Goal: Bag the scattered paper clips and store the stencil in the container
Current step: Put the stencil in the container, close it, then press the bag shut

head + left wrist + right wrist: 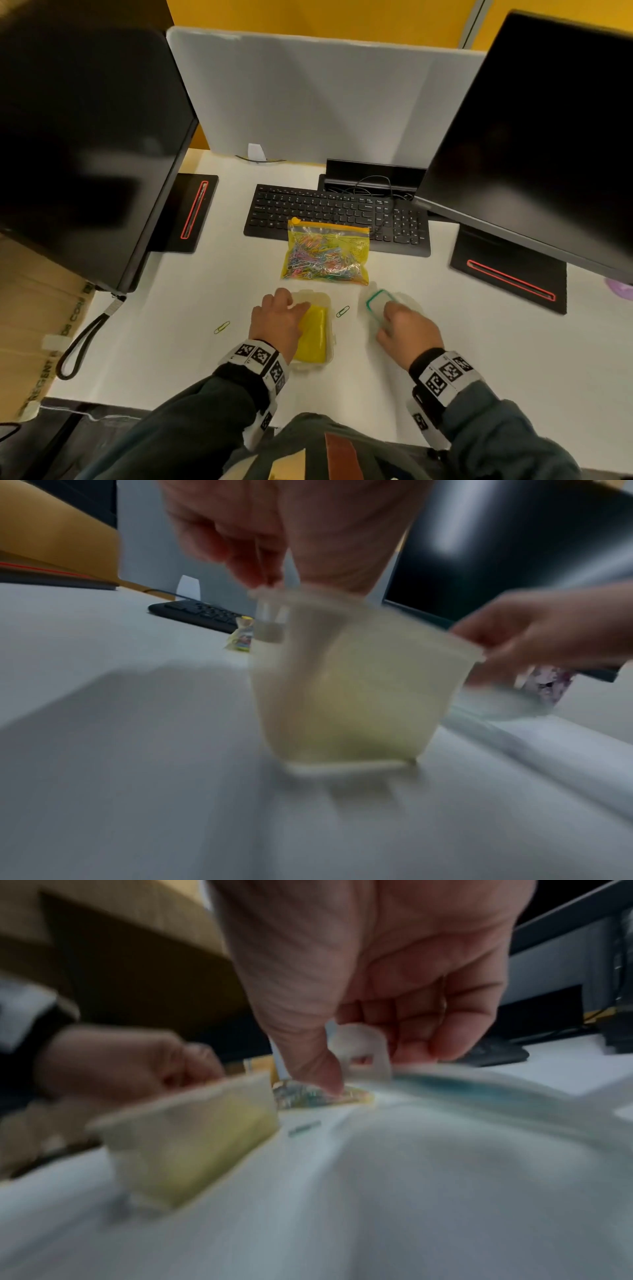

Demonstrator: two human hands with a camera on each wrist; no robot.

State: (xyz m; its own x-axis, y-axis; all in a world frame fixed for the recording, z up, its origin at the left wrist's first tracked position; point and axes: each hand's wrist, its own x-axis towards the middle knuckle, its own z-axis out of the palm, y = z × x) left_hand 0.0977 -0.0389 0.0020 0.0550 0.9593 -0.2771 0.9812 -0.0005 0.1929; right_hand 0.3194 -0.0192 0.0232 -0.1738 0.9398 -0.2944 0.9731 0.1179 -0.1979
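I read these colours: yellow stencil point(312, 334) in translucent container point(329, 301), teal-rimmed lid point(376, 303), yellow-edged bag point(325, 255) of multicoloured clips, white desk point(171, 329), black keyboard point(337, 214).

Even overhead light keeps the white desk point(171, 342) bright — soft shadows gather under the hands. The head view bows outward at its edges. Both wrist views are smeared with motion blur — the container point(349, 685) worst.

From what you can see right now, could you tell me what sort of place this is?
Most likely an office desk: two dark monitors flank a black keyboard on a white desk, backed by a grey partition screen.
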